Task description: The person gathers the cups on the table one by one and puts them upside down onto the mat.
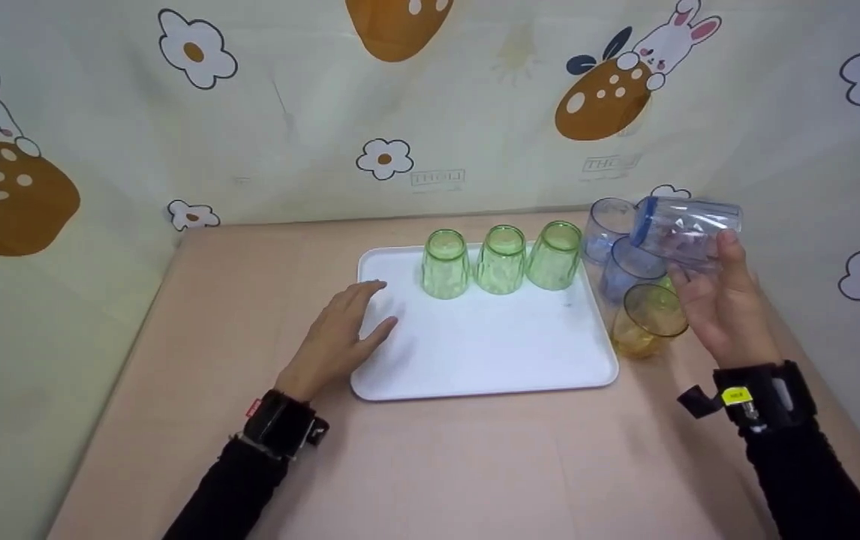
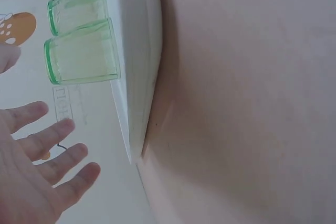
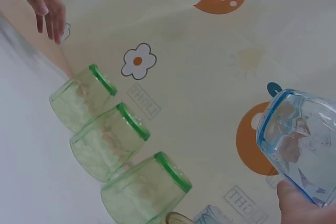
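My right hand (image 1: 726, 315) grips a clear blue glass (image 1: 693, 225) on its side, raised over the right end of the table, its thick blue base facing left. Three green glasses (image 1: 501, 262) stand upside down in a row along the back of a white tray (image 1: 460, 352). Over the tray's left edge is my left hand (image 1: 332, 337), fingers spread and holding nothing. In the left wrist view, its fingers (image 2: 63, 156) reach out beside the row of green glasses.
Right of the tray, two blue glasses (image 1: 610, 225) and an amber glass (image 1: 644, 330) stand mouth up, close together. A bit of green glass (image 1: 668, 283) shows behind the amber one, mostly hidden. A patterned cloth (image 1: 287, 135) hangs along the table's back edge.
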`<action>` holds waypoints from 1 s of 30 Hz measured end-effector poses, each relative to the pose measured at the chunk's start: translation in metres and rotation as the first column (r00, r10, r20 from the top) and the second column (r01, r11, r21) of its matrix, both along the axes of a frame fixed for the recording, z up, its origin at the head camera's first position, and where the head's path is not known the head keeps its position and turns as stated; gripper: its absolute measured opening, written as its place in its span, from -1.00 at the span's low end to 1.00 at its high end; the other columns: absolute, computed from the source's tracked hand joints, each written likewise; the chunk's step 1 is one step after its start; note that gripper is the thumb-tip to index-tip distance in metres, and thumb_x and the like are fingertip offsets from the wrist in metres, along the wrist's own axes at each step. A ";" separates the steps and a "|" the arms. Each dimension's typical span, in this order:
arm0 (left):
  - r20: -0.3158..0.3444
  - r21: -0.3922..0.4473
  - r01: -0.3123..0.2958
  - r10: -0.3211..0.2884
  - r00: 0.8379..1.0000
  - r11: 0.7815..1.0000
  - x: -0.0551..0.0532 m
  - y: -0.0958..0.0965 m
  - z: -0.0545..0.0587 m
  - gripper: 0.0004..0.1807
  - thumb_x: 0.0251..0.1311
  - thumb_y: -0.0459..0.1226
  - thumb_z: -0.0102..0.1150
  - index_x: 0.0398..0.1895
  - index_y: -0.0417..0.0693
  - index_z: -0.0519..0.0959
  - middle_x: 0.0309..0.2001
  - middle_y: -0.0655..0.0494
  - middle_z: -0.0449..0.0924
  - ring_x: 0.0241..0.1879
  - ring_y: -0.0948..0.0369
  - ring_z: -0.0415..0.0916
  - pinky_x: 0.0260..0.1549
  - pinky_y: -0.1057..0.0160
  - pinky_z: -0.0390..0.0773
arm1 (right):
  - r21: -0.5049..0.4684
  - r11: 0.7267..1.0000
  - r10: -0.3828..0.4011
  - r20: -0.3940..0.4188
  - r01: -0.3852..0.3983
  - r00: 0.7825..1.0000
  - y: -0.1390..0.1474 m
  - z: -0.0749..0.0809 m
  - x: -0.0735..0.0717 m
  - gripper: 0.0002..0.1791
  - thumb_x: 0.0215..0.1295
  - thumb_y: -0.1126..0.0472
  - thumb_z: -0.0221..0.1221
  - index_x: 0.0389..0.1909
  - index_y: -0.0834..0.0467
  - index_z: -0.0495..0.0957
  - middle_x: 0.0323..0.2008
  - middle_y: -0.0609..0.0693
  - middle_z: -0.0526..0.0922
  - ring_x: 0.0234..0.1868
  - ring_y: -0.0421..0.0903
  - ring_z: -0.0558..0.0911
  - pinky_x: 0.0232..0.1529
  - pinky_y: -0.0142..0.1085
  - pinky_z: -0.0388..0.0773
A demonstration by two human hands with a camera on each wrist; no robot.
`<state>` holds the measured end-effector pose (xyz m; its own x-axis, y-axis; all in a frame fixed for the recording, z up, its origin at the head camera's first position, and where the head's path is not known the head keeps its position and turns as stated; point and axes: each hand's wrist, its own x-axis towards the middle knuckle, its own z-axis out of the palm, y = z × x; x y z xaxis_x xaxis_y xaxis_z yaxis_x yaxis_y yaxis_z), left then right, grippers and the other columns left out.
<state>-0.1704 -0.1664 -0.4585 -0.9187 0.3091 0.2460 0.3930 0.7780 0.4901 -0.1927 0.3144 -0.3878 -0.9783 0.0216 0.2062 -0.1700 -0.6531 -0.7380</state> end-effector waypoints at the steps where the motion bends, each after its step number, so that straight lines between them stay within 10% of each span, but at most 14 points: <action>1: -0.007 0.013 -0.003 0.003 1.000 1.000 0.000 0.001 0.000 -0.34 0.46 0.07 0.08 0.43 -0.16 0.36 0.37 -0.08 0.38 0.36 0.02 0.30 0.33 -0.03 0.29 | 0.000 1.000 0.001 -0.006 -0.001 1.000 -0.003 0.000 -0.001 -0.23 0.38 0.03 0.32 0.50 0.16 0.23 0.45 0.20 0.28 0.45 0.08 0.28 0.42 -0.20 0.21; 13: 0.001 0.268 0.032 -0.033 0.999 0.963 -0.001 0.019 0.005 -0.34 0.44 0.01 0.17 0.43 -0.19 0.34 0.35 -0.05 0.41 0.34 0.03 0.33 0.29 0.00 0.35 | -0.166 0.985 0.048 0.003 -0.046 0.999 -0.050 -0.005 -0.006 -0.05 0.21 0.03 0.47 0.49 0.17 0.16 0.43 0.21 0.24 0.42 0.08 0.31 0.42 -0.20 0.21; 16: 0.031 0.428 0.041 -0.060 0.998 0.903 -0.001 0.026 0.008 -0.36 0.44 -0.03 0.18 0.43 -0.18 0.33 0.34 -0.05 0.43 0.33 0.01 0.37 0.23 -0.05 0.43 | -0.203 0.979 0.035 0.002 -0.034 0.999 -0.061 -0.004 -0.004 -0.02 0.19 0.03 0.48 0.50 0.16 0.13 0.45 0.20 0.21 0.44 0.06 0.29 0.42 -0.22 0.20; 22: 0.030 0.712 0.056 -0.109 0.994 0.700 -0.001 0.038 0.018 -0.39 0.44 -0.16 0.15 0.44 -0.22 0.27 0.33 -0.11 0.44 0.31 -0.01 0.39 0.20 -0.14 0.44 | -0.198 0.979 0.035 -0.035 -0.041 0.999 -0.083 -0.003 -0.004 0.00 0.21 -0.04 0.45 0.53 0.13 0.10 0.48 0.24 0.18 0.47 0.11 0.25 0.42 -0.20 0.21; 30: 0.051 0.780 0.049 -0.141 0.989 0.624 -0.003 0.050 0.022 -0.30 0.37 -0.15 0.21 0.46 -0.25 0.22 0.36 -0.17 0.39 0.33 -0.04 0.36 0.24 -0.11 0.41 | -0.216 0.973 0.080 -0.026 -0.084 0.996 -0.120 -0.008 -0.006 0.07 0.15 -0.06 0.49 0.48 0.25 0.06 0.46 0.27 0.15 0.48 0.14 0.21 0.41 -0.20 0.22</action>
<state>-0.1737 -0.1167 -0.4369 -0.9279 0.1337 0.3480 0.3574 0.0534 0.9324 -0.1985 0.1944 -0.3959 -0.9749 -0.0125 0.2223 -0.1207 -0.8093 -0.5748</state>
